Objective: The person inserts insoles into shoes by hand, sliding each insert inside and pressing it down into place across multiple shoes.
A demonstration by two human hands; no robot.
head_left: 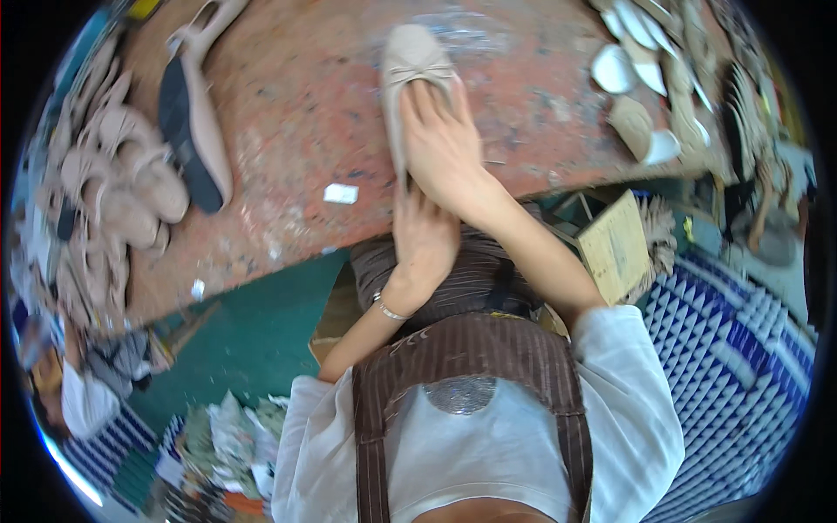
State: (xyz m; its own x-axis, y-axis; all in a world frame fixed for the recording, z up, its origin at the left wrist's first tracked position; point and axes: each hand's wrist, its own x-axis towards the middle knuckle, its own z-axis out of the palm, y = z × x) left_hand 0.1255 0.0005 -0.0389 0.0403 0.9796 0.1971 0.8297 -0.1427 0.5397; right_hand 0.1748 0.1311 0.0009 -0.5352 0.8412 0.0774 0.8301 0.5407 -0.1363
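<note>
Two hands are on one shoe: your right hand has its fingers stretched into the opening of the beige flat shoe, and your left hand lies at the heel end, partly covered by the right. Whether either one pinches the material I can't tell, as the thumbs and the left fingertips are hidden. The shoe rests near the front edge of the tabletop, its toe pointing away from you, the bow uppermost.

To work the inside well, I'd spread the pressure along your fingers rather than dig in with the tips — the upper looks soft and could crease. Steady the heel with your left hand so the shoe doesn't skid, and mind the bow, which sits right by your right fingertips.

As for containers, a whitish plastic bag sits low on your left among greenish-grey material — its contents I can't make out. Clear plastic film lies just beside the toe.
</note>
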